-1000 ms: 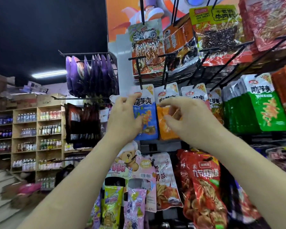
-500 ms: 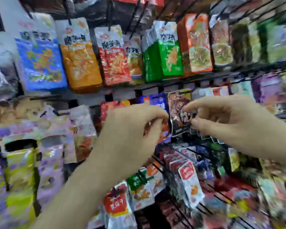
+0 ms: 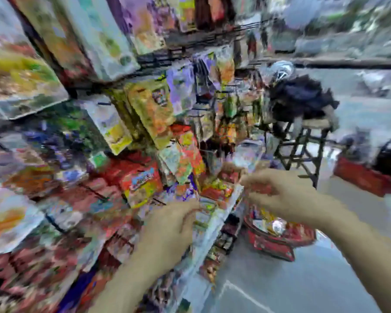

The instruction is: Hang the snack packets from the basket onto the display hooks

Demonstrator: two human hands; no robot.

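The whole view is smeared by fast head motion. My left hand hovers with curled fingers in front of the lower snack packets hanging on the display rack. My right hand is further right, at the rack's outer end, its fingers bent around a reddish blur that I cannot identify. Below my right hand a red basket with packets in it stands on the floor. The blur hides whether either hand holds anything.
A dark stool with a black bundle on top stands behind the rack's end. Another red and black object lies at the right. Grey floor spreads out right of the rack.
The view has swung down and to the right, from the upper hooks to the rack's lower end and the floor basket. Both hands have dropped lower along the rack.
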